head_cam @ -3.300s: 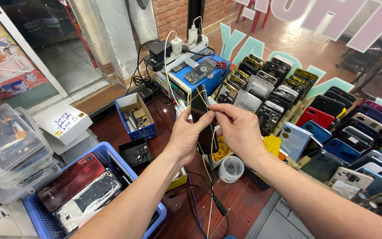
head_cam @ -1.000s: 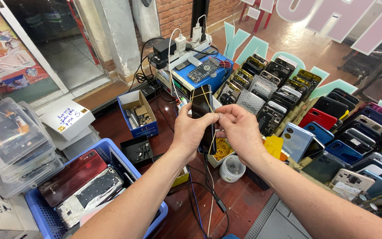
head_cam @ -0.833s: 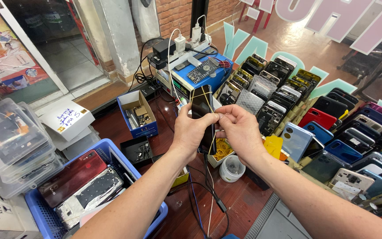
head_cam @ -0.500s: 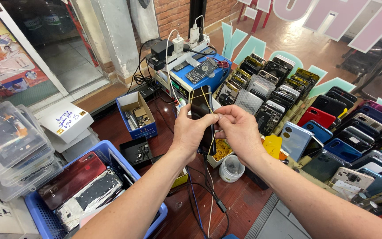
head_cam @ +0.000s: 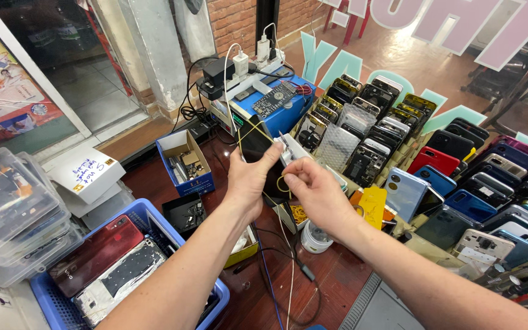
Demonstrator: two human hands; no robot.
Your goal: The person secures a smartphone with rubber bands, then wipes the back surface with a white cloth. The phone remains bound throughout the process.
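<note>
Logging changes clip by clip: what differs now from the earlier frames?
Little. The left hand still holds the dark phone; the right hand has pulled a yellow rubber band down off its lower end. Rows of phones and the blue tray are unchanged.

The two hands meet at the middle of the frame, the left hand just left of the right hand, both on a phone held above the surface. Behind them, at upper centre, a box-shaped device carries chargers. Rows of phone cases fill the right side. Left of the hands stands a small open box. At lower left a crate holds phones; stacked plastic containers sit at its left. A small round tub lies below the right hand.
</note>
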